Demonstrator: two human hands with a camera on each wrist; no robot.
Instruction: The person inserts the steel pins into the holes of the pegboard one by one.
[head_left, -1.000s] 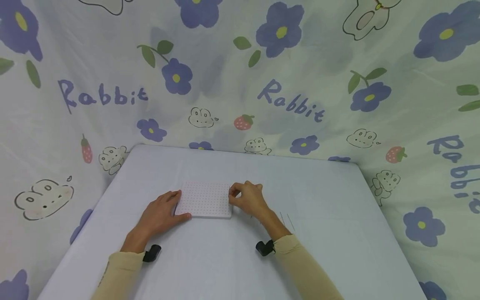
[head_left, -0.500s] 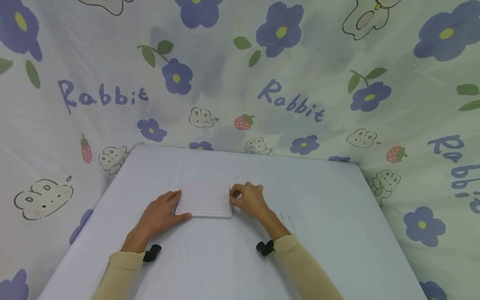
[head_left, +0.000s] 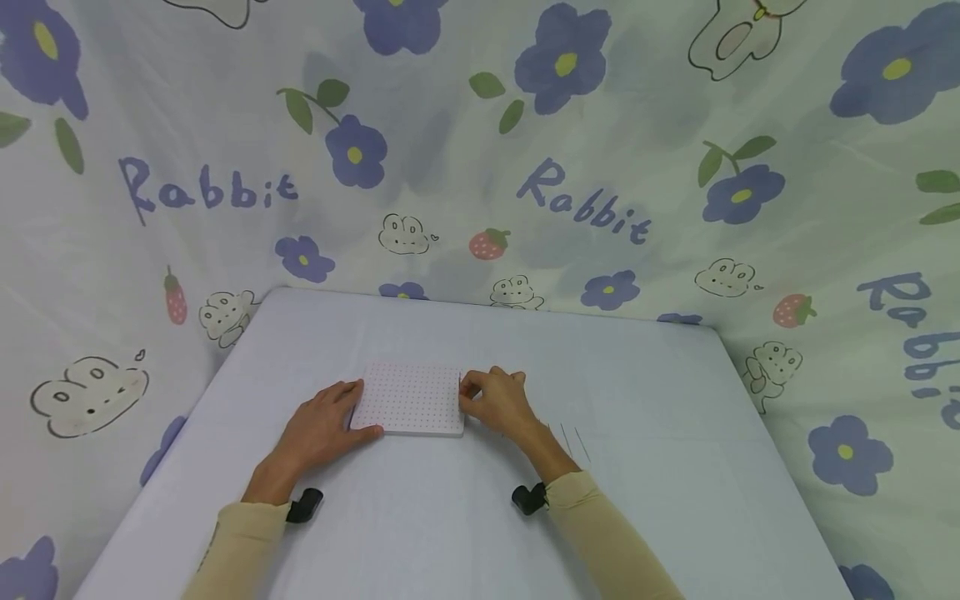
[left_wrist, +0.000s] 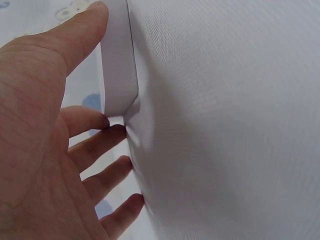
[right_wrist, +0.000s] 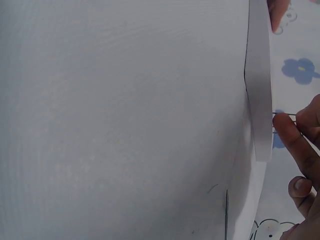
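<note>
A white square board dotted with small red points lies flat on the table. My left hand rests against its left side, thumb laid along the board's edge and fingers lying relaxed on the cloth. My right hand is at the board's right edge. Its thumb and forefinger pinch a thin metal pin whose tip points at that edge. In the head view the pin itself is too fine to make out.
Several thin loose pins lie on the white tablecloth just right of my right forearm; one of them shows in the right wrist view. A flower-and-rabbit printed sheet hangs behind and around the table.
My right hand's fingertips have edged slightly closer to the board's right edge. The left hand and the board have not moved.
</note>
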